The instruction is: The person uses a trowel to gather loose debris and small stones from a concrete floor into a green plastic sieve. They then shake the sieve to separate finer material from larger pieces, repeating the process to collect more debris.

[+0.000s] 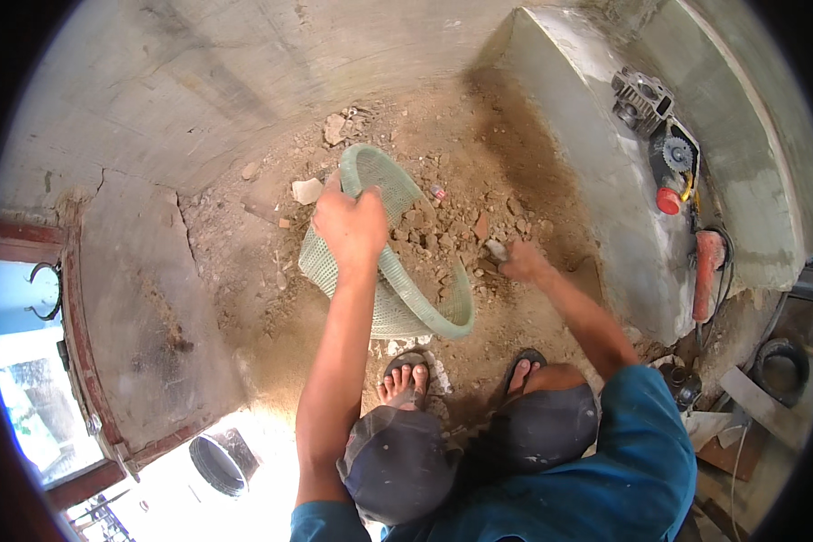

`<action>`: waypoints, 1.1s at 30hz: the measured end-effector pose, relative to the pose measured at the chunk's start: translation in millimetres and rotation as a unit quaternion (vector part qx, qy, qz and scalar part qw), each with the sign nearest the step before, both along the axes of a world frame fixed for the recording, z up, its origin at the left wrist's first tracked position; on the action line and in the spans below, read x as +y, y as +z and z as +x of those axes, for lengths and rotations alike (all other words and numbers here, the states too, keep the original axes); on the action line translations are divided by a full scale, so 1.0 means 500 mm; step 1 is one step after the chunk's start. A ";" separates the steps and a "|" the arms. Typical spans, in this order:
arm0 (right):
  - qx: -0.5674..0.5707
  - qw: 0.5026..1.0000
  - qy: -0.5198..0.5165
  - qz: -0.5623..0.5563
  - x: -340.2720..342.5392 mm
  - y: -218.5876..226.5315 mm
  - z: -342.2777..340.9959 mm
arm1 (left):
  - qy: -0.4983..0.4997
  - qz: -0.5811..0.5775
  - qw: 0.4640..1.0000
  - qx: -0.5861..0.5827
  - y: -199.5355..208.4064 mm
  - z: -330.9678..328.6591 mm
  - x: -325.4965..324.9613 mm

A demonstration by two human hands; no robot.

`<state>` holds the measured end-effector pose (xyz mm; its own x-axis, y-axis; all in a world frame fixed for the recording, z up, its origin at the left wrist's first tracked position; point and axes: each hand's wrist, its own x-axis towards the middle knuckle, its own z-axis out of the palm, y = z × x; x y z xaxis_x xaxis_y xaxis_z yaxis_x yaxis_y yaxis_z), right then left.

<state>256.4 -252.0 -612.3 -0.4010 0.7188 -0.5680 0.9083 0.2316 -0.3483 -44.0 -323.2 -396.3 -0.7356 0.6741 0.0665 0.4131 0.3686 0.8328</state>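
My left hand (350,226) grips the rim of a pale green woven plastic basket (334,262), which is tipped on its side with its mouth facing right. Brown clods and broken pieces of rubble (429,239) lie at and inside its mouth. Bent low over the same heap, my right hand (526,263) has its fingers closed at a pale grey chunk (496,249). Part of that chunk and the fingertips are hard to make out among the debris.
Dirt covers the floor around my sandalled feet (406,384). On the concrete ledge at right lie a metal engine part (643,101), a power tool with a toothed disc (676,155) and a red-handled tool (708,275). A bucket (223,463) lies near the red-framed window (86,361) at left.
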 end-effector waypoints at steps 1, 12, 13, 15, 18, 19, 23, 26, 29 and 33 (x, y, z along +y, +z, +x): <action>0.026 0.999 -0.019 -0.024 -0.025 0.010 -0.001 | -0.005 -0.001 1.000 -0.003 -0.002 -0.001 0.000; 0.009 0.992 0.012 0.124 -0.177 0.145 -0.006 | -0.016 -0.040 0.999 -0.029 0.018 -0.015 -0.005; 0.014 0.993 0.052 0.103 -0.183 0.146 0.006 | -0.024 -0.051 0.998 -0.022 0.019 -0.016 -0.005; 0.010 0.991 -0.035 0.128 -0.187 0.139 0.042 | -0.024 -0.049 0.999 0.003 0.017 -0.027 -0.010; 0.042 0.983 -0.124 0.130 -0.197 0.117 0.129 | 0.018 -0.046 0.999 -0.022 0.003 -0.073 -0.028; 0.064 0.975 -0.159 0.142 -0.209 0.111 0.162 | 0.003 -0.039 0.998 -0.046 -0.002 -0.100 -0.039; 0.073 0.996 -0.042 -0.025 -0.306 0.089 0.264 | -0.058 -0.007 0.991 -0.121 -0.028 -0.237 -0.115; 0.075 0.991 0.032 -0.105 -0.351 0.065 0.270 | -0.056 0.015 0.983 -0.175 -0.048 -0.330 -0.201; 0.092 0.990 0.067 -0.088 -0.318 0.033 0.222 | -0.082 0.071 0.951 -0.288 -0.072 -0.375 -0.302; 0.039 0.995 0.043 -0.078 -0.178 -0.011 0.114 | -0.061 0.123 0.940 -0.311 -0.109 -0.382 -0.384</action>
<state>313.1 -340.7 -617.9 -0.5048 0.5858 -0.6340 0.8560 0.2453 -0.4550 -235.1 -515.3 -450.9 -0.6020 0.7766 -0.1858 -0.1555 0.1143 0.9812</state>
